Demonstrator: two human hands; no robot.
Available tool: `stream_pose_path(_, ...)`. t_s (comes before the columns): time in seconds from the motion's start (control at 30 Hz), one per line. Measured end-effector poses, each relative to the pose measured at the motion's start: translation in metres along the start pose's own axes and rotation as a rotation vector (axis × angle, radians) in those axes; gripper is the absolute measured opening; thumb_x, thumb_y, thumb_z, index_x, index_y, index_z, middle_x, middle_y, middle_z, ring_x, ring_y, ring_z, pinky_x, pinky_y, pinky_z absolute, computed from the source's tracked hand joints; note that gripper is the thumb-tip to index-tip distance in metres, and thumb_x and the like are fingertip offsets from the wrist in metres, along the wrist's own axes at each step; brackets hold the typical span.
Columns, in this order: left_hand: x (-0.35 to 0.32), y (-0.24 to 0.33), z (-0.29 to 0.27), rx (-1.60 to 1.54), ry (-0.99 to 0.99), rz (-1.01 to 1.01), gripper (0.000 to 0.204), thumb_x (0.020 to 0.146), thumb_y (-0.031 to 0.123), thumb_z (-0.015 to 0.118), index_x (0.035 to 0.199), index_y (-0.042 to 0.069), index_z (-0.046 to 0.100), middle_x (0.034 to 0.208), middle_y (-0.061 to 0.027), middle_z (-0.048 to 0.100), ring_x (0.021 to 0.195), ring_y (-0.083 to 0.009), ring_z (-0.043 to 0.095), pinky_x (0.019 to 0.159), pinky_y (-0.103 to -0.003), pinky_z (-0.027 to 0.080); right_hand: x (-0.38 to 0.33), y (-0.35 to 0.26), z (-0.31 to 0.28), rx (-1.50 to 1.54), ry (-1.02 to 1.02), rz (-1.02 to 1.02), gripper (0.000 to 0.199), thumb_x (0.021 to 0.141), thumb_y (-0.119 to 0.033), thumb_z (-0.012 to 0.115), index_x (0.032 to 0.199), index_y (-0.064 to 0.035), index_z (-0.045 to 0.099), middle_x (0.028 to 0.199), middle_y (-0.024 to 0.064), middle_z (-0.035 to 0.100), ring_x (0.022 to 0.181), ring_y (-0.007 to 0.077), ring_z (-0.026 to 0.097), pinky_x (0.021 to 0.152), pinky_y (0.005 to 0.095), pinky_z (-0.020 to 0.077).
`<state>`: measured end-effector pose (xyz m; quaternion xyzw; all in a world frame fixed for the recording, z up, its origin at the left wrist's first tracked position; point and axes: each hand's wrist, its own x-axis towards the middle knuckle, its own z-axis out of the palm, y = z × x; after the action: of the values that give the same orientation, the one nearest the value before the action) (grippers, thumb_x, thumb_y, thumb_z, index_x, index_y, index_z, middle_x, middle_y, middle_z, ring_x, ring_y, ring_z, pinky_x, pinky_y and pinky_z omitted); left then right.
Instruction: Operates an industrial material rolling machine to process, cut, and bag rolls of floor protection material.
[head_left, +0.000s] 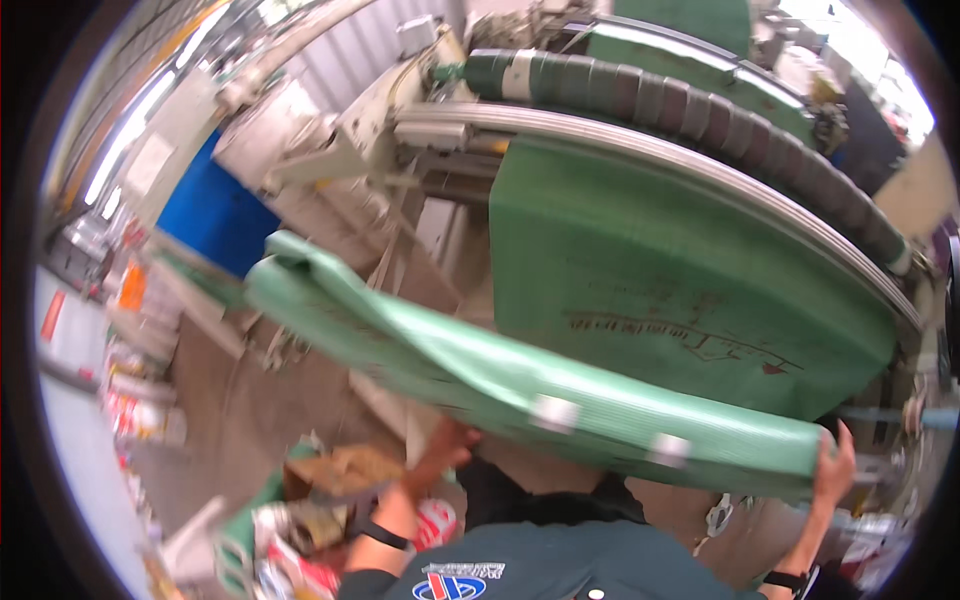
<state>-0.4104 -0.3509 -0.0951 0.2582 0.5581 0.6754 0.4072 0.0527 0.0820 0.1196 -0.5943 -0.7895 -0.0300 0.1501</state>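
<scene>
A long green woven plastic sheet, folded into a loose flat roll (pixel 600 400), stretches slantwise in front of my body. Its far left end shows a loose fold, and two white patches sit on its near side. My right hand (pixel 835 465) is closed round the right end, thumb and fingers on its edge. Against the underside, left of the middle, is my left hand (pixel 445 450); its fingers look curled at the roll's lower edge, slightly blurred and partly hidden. Beyond the roll, a green sheet (pixel 690 280) with dark red printing hangs from the machine.
A dark wrapped roller (pixel 680 95) and a pale metal rail (pixel 640 140) cross the machine at the back. To the left stands a blue panel (pixel 220 205). Near my left forearm, a green crate (pixel 235 550) holds brown paper and other material.
</scene>
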Motion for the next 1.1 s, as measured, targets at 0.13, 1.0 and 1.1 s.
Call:
stream_pose_path(0.13, 0.034, 0.001, -0.014, -0.732, -0.14, 0.305, 0.071, 0.088, 0.033, 0.068, 0.146, 0.017, 0.032, 0.149, -0.0017, 0.032, 0.136, -0.0254, 0.031, 0.111, -0.044, 0.029, -0.083, -0.31, 0.008, 0.552, -0.302, -0.497, 0.046, 0.077, -0.028, 0.071, 0.113, -0.0014, 0.063, 0.102, 0.0208, 0.067, 0.093, 0.0339, 0.066, 0.08, 0.0408, 0.0528)
stream_pose_path(1.0, -0.163, 0.032, 0.076, -0.926, 0.218, -0.967, 0.041, 0.089, 0.053, 0.057, 0.113, 0.021, 0.063, 0.111, 0.007, 0.066, 0.104, -0.0135, 0.06, 0.082, -0.029, 0.048, -0.344, -0.25, -0.056, 0.547, -0.258, -0.707, 0.077, 0.071, -0.05, 0.074, 0.125, 0.0001, 0.052, 0.126, 0.0149, 0.054, 0.121, 0.0294, 0.049, 0.104, 0.0441, 0.0358)
stream_pose_path(1.1, -0.207, 0.067, 0.184, -1.098, -0.056, -1.335, 0.041, 0.087, 0.049, 0.06, 0.112, 0.017, 0.064, 0.111, 0.0036, 0.066, 0.103, -0.0155, 0.062, 0.082, -0.031, 0.052, -0.364, -0.169, -0.106, 0.586, -0.014, -0.629, 0.044, 0.074, -0.044, 0.072, 0.086, -0.0033, 0.06, 0.084, 0.0075, 0.063, 0.084, 0.0216, 0.062, 0.098, 0.0402, 0.0425)
